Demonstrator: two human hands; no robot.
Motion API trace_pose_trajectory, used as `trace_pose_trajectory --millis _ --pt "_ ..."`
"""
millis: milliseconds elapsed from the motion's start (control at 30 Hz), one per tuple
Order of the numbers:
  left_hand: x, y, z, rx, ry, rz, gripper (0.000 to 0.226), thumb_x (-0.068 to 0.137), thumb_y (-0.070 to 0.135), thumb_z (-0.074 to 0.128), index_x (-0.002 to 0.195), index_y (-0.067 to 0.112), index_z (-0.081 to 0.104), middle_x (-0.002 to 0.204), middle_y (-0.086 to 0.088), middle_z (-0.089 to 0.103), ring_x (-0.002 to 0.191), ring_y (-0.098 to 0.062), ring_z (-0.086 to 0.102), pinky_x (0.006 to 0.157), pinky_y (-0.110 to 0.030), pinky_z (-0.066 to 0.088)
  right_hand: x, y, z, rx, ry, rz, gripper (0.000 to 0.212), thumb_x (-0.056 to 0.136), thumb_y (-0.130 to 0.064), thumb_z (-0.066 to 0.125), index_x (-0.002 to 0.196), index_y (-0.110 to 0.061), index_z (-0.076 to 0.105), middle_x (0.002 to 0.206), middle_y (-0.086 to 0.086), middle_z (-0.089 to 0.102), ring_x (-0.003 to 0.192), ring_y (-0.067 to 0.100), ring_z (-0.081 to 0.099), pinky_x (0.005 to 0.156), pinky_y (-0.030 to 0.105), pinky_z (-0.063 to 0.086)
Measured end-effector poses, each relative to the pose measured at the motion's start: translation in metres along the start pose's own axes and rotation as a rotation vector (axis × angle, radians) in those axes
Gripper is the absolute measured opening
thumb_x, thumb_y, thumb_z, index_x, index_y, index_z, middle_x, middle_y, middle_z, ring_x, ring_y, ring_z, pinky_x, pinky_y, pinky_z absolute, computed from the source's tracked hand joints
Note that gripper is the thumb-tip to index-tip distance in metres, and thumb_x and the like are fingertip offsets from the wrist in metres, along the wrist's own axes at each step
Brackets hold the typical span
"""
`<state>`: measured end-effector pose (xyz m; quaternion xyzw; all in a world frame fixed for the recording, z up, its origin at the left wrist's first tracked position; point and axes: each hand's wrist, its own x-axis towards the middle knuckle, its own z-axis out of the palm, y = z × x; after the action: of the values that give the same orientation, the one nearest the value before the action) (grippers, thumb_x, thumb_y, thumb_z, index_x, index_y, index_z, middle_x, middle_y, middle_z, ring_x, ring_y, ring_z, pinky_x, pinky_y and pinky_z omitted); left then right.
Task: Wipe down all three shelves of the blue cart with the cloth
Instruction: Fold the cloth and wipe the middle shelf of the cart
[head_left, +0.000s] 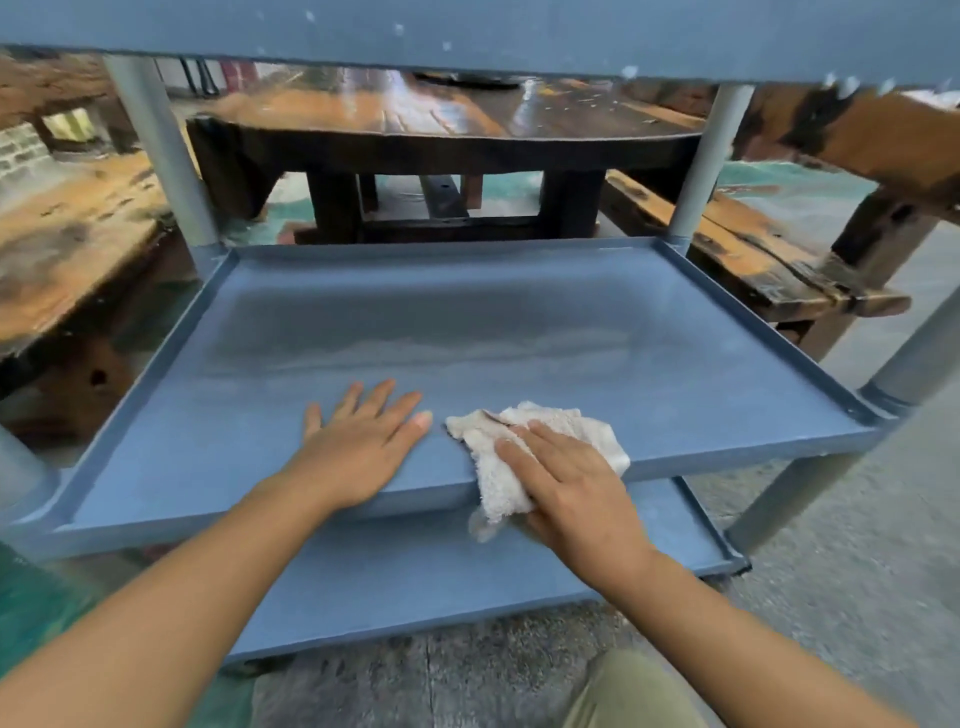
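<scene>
Rough grey concrete floor (857, 545) runs along the right and bottom of the view, with a green patch of ground at 8 o'clock, and dark, wet-looking wooden tables and benches (447, 130) fill the background from 10 to 2 o'clock. Standing in front of them is the blue cart (218, 291), its grey posts rising at 11 and 1 o'clock to the underside of the top shelf (467, 31), which spans the whole upper edge at 12 o'clock. At the centre lies the middle shelf (467, 332), a shallow tray with a raised rim; its far half shows a paler, hazy band across the surface. Below it, toward 6 o'clock, the front strip of the bottom shelf (415, 577) sticks out. The left hand (358, 441) lies palm down on the middle shelf near its front edge, just left of centre, with fingers straight and fanned slightly apart, holding nothing. Just beside it at 3 o'clock from that hand, the right hand (566, 483) presses flat on the white cloth (524, 431), fingers extended and close together on top of the fabric. That crumpled terry cloth sits on the front edge of the middle shelf, one corner pointing toward the left hand without touching it, and a lower flap hangs over the rim toward the bottom shelf. A knee in olive trousers (634, 691) shows at 5 o'clock.
</scene>
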<state>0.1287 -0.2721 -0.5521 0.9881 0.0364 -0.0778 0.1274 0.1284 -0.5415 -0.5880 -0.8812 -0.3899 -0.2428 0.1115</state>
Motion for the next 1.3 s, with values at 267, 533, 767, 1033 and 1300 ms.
trace_pose_trajectory --millis 267,533,767,1033,1300 --pt "0.018 -0.001 0.007 0.109 0.016 -0.085 0.088 0.066 0.094 0.001 0.147 0.061 -0.004 0.164 0.020 -0.013 0.153 -0.022 -0.009 0.116 -0.066 -0.001 -0.080 0.165 -0.078 -0.097 -0.196 0.298 0.081 0.070 -0.027 0.090 0.141 -0.008 0.056 0.142 0.017 0.057 0.131 0.042 0.054 0.106 0.058 0.045" --pt "0.018 0.009 0.010 0.139 0.031 -0.099 0.086 0.069 0.093 0.000 0.148 0.060 -0.006 0.164 0.018 -0.013 0.153 -0.019 -0.009 0.117 -0.064 0.001 -0.114 0.231 -0.122 -0.166 -0.329 0.564 0.084 0.078 -0.015 0.084 0.151 -0.016 0.043 0.154 0.012 0.046 0.141 0.034 0.043 0.110 0.051 0.043" --pt "0.015 0.010 0.005 0.116 0.053 -0.103 0.088 0.068 0.092 0.001 0.150 0.058 -0.002 0.165 0.017 -0.010 0.153 -0.020 -0.007 0.117 -0.064 0.000 -0.097 0.200 -0.108 -0.310 -0.303 0.684 0.057 0.076 -0.007 0.075 0.131 -0.005 0.059 0.118 0.020 0.064 0.114 0.039 0.057 0.091 0.050 0.051" --pt "0.015 0.014 0.001 0.052 0.079 -0.034 0.071 0.089 0.076 0.029 0.153 0.048 0.017 0.166 0.012 0.005 0.153 -0.021 0.003 0.115 -0.065 0.005 -0.045 0.109 -0.088 -0.045 -0.289 0.464 0.058 0.079 -0.012 0.073 0.135 -0.013 0.060 0.138 0.008 0.060 0.128 0.030 0.054 0.097 0.039 0.048" --pt "-0.003 0.027 -0.005 -0.243 0.139 0.496 0.073 0.094 0.025 0.064 0.154 0.038 0.025 0.163 0.011 0.021 0.149 -0.004 0.018 0.122 -0.033 0.021 0.019 0.055 -0.062 0.384 -0.355 0.323 0.032 0.091 -0.022 0.068 0.123 -0.019 0.064 0.120 -0.004 0.068 0.111 0.019 0.060 0.092 0.032 0.043"
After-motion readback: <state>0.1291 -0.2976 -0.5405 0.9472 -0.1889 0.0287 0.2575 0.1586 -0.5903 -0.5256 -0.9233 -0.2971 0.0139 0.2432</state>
